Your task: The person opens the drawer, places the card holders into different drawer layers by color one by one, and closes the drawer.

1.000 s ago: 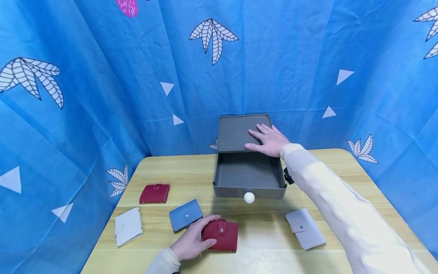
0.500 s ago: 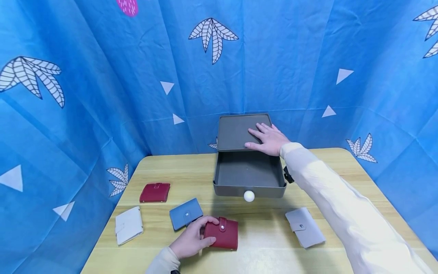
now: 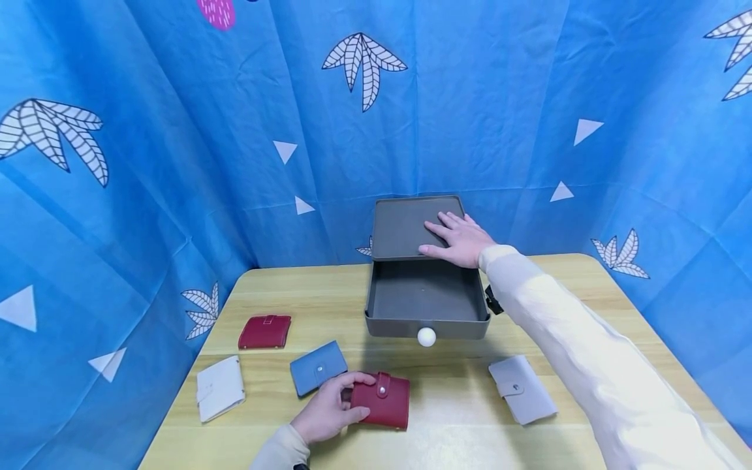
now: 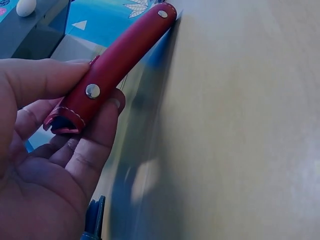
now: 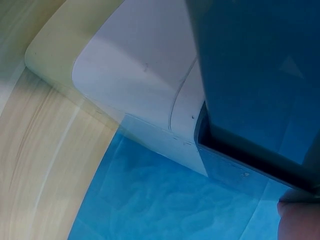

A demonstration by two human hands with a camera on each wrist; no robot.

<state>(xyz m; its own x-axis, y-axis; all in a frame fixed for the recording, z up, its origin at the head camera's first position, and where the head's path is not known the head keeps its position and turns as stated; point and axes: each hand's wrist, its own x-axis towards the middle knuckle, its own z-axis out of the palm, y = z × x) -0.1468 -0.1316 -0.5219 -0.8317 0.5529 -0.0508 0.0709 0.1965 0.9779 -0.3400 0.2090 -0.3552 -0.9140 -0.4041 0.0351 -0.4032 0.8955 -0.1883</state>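
My left hand [image 3: 326, 408] pinches a red card wallet [image 3: 384, 401] by its left edge, thumb on the near side and fingers on the far side. In the left wrist view the spine of this wallet [image 4: 117, 62] shows two metal rivets between thumb and fingers. Its snap strap is fastened. My right hand [image 3: 461, 240] lies with fingers spread on the top of a grey desktop drawer box [image 3: 399, 225]. The box's drawer [image 3: 399, 328] is pulled out and holds nothing; a white round knob [image 3: 426, 337] sits on its front.
A blue wallet [image 3: 317, 367] lies just behind my left hand. Further left are a second red wallet [image 3: 264, 331] and a white wallet [image 3: 220, 388]. A pale grey wallet [image 3: 523, 390] lies at right, beside my right sleeve. A blue curtain [image 3: 482, 130] hangs around the wooden table.
My left hand's grip has shifted to the red wallet's left edge, and the wallet has tilted slightly. The right hand stays on the box top.
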